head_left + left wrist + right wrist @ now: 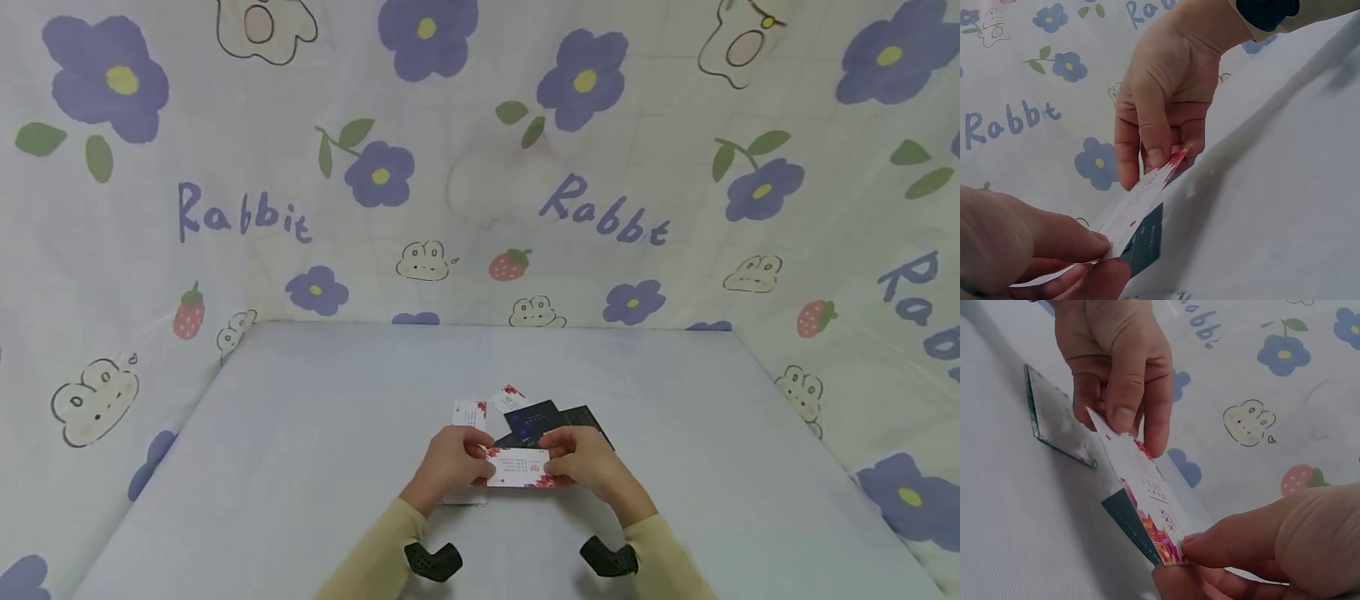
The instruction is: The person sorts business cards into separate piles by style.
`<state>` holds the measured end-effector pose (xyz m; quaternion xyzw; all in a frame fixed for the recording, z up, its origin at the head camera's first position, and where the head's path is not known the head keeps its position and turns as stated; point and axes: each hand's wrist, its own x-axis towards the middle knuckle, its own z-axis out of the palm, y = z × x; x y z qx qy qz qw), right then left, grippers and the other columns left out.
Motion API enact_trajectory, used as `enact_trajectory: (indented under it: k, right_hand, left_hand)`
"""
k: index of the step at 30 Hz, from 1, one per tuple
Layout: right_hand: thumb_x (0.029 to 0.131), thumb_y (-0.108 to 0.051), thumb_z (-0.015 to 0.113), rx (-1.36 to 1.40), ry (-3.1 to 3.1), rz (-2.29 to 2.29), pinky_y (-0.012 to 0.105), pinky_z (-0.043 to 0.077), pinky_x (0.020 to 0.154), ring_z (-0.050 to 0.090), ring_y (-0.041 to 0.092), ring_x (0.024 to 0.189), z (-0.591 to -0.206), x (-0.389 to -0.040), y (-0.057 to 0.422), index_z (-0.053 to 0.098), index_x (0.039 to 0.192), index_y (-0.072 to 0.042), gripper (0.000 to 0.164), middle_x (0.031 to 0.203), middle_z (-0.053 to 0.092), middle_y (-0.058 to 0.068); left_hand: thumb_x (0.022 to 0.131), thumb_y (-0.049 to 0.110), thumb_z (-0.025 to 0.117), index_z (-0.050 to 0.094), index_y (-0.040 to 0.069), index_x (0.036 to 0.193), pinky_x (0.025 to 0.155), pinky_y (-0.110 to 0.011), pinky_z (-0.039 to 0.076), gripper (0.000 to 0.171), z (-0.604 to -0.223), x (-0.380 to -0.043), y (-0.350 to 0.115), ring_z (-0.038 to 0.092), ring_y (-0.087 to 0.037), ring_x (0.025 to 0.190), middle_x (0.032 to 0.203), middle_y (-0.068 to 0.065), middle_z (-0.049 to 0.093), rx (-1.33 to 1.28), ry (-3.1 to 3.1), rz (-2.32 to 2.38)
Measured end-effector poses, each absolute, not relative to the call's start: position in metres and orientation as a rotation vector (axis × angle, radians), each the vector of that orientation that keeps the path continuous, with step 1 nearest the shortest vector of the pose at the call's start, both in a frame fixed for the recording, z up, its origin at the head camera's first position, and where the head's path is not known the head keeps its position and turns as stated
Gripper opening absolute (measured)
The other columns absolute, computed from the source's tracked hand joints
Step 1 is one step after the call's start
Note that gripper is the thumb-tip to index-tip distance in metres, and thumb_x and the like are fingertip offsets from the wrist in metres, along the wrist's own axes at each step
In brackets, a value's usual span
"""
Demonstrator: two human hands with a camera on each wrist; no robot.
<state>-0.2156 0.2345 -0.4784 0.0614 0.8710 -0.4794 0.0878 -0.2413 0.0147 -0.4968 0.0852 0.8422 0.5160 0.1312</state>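
White rectangular card, red floral print at two opposite corners (519, 468), held raised over the white cloth-like table (337, 392), roughly midway between the table's left and right edges, well apart from its far edge. Left hand (454, 458) pinches the card's left end, thumb on the printed face, fingers behind; right hand (588, 461) pinches the right end likewise. Finger gap narrow on both, just the card between. Fine dark lines of text on the face, too small to read. Beyond the hands, toward the far edge: a dark blue-black rectangular card (534, 417), overlapping a second black card (588, 419) that lies toward the right edge. Just past these, a small white card with a red floral corner (508, 396), partly covered. Toward the left edge, a white rectangular piece with red print (470, 412), partly hidden by the left hand. Wrist views: a dark teal card (1130, 524) shows below the held one; cannot tell if the two touch. Cream sleeves (378, 554) on both forearms.
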Motion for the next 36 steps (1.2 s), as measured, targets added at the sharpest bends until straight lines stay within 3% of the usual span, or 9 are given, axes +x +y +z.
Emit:
enact_trajectory:
  k: [9,18,32,36]
  right_hand:
    - [0.083,-0.001,0.079,0.201,2.637,-1.322,0.026,0.054,0.058,0.056,0.016,0.072,-0.481,-0.218,0.240,0.072,0.107,-0.002,0.026,0.087,0.059,0.007]
    - [0.080,-0.005,0.083,0.214,2.670,-1.228,0.025,0.050,0.057,0.055,0.017,0.072,-0.487,-0.218,0.242,0.073,0.103,-0.004,0.025,0.087,0.061,0.007]
    - [0.081,-0.004,0.082,0.249,2.615,-1.300,0.030,0.059,0.060,0.060,0.019,0.073,-0.491,-0.220,0.245,0.067,0.112,-0.004,0.034,0.090,0.062,0.009]
    - [0.082,-0.004,0.082,0.256,2.592,-1.317,0.031,0.059,0.060,0.062,0.018,0.069,-0.491,-0.220,0.245,0.067,0.117,-0.004,0.039,0.090,0.063,0.009]
  left_hand:
    - [0.077,0.005,0.081,0.072,0.003,0.100,0.052,-0.022,0.043,0.025,-0.499,-0.239,0.023,0.056,-0.012,0.058,0.073,-0.002,0.060,0.347,2.512,1.414]
    - [0.077,0.009,0.084,0.072,0.004,0.101,0.061,-0.026,0.042,0.026,-0.502,-0.236,0.029,0.053,-0.016,0.073,0.077,-0.001,0.059,0.414,2.598,1.280]
    - [0.086,0.023,0.080,0.071,0.001,0.112,0.065,-0.029,0.047,0.036,-0.496,-0.236,0.024,0.056,-0.016,0.078,0.088,-0.004,0.067,0.372,2.568,1.321]
    - [0.089,0.026,0.077,0.070,0.002,0.113,0.061,-0.027,0.046,0.034,-0.496,-0.234,0.023,0.057,-0.015,0.070,0.086,-0.003,0.066,0.344,2.530,1.330]
